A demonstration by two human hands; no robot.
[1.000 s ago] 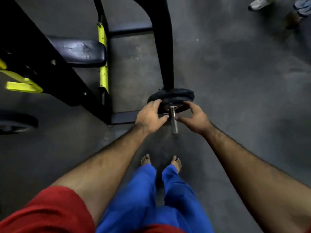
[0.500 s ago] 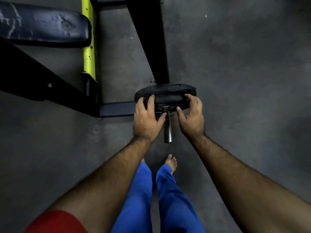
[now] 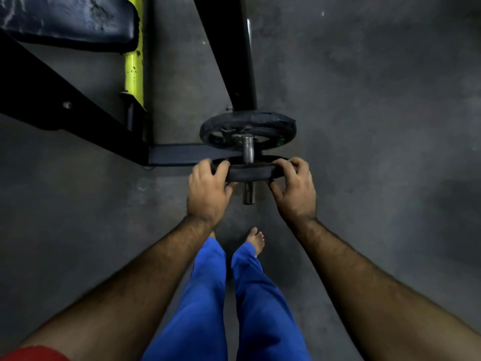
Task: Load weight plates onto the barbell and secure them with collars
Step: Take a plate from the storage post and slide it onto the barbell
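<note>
Roughly midway, I judged: from the left, my left hand (image 3: 208,190) curled its fingers (image 3: 223,166) round the thin black plate's (image 3: 247,172) rubbery rim, the plate threaded on the smooth steel barbell sleeve (image 3: 248,149), short of the seated round plate (image 3: 247,125); my right hand (image 3: 295,188) gripped likewise. No collar showed yet.

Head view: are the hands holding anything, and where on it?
Both grip the near weight plate on the barbell sleeve: left hand at its left rim, right hand at its right rim, fingers curled over the edge.
</note>
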